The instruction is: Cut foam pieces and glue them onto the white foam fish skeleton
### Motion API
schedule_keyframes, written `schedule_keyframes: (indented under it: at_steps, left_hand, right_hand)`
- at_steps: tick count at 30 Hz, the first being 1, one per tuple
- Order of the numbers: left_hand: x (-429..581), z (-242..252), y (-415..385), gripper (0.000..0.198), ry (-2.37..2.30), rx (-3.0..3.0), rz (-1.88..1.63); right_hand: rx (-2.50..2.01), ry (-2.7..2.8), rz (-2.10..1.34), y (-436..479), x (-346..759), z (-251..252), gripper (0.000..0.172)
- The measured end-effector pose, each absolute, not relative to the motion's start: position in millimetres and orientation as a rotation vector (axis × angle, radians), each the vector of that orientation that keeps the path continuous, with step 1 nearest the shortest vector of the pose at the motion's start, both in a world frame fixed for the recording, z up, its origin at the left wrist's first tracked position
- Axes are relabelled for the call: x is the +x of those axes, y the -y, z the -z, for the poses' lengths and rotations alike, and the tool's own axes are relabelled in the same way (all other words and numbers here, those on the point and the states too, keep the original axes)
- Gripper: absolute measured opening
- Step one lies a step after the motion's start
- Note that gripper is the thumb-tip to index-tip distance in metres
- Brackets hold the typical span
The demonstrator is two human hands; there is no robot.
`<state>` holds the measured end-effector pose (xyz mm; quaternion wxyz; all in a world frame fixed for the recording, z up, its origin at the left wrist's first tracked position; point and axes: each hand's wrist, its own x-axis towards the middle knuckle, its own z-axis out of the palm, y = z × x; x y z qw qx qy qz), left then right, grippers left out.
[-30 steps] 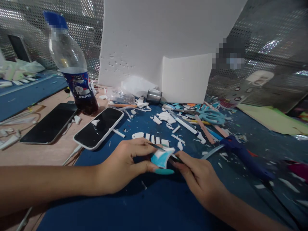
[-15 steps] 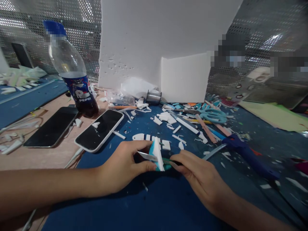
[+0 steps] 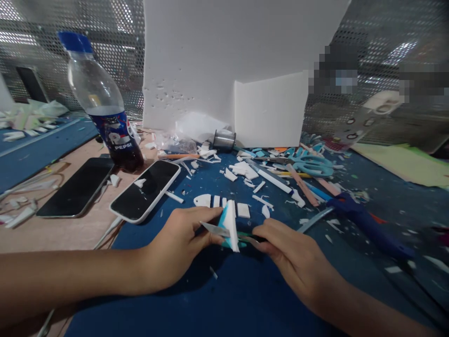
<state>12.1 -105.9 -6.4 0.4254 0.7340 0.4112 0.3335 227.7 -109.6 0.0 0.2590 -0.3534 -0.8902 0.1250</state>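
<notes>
My left hand pinches a small foam piece, white with a teal face, and holds it on edge on the blue cutting mat. In my right hand is a slim craft knife; its blade passes through the foam piece and its tip points left. Both hands rest low on the mat, close together. Just beyond them lies a row of small white cut foam pieces.
Two phones lie left, by a Pepsi bottle. White foam boards stand at the back. Teal scissors, a blue tool, foam strips and scraps litter the mat's right and middle. A perforated metal wall is behind.
The foam piece was lying flat between my fingers a second ago; it now stands on edge with the knife blade through it. Both hands have stayed in nearly the same place.
</notes>
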Motion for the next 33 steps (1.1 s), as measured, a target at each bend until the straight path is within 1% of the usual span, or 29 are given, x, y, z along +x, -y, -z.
schedule_keyframes:
  at_steps: [2,7,11,16,19,24,28,33]
  left_hand:
    - [11.9,8.1,106.0,0.006,-1.028,1.843,-0.852]
    - [10.6,13.7,107.0,0.013,-1.071,1.875,-0.890]
    - [8.6,16.4,106.6,0.013,-1.067,1.879,-0.948]
    - [7.9,15.7,103.2,0.020,-1.050,1.864,-0.968]
    - [8.1,15.2,102.7,0.019,-1.003,1.867,-0.979]
    - [7.9,14.1,104.3,0.016,-0.991,1.879,-0.932]
    - [8.8,12.5,104.8,0.018,-0.987,1.887,-0.888]
    - [10.4,10.8,105.2,0.021,-1.002,1.890,-0.815]
  right_hand:
    - [-0.953,2.414,-0.303,110.3,227.5,0.0,0.026]
    - [-0.939,2.413,-0.280,108.6,229.1,2.2,0.027]
    - [-0.901,2.380,-0.233,105.5,232.0,2.6,0.024]
    - [-0.926,2.378,-0.251,104.0,236.5,2.5,0.021]
    - [-0.918,2.353,-0.240,104.7,236.8,4.6,0.019]
    - [-0.947,2.325,-0.181,105.5,234.6,6.1,0.019]
    - [-0.944,2.341,-0.164,105.7,233.9,6.4,0.021]
    - [-0.900,2.338,-0.143,106.7,232.3,8.1,0.018]
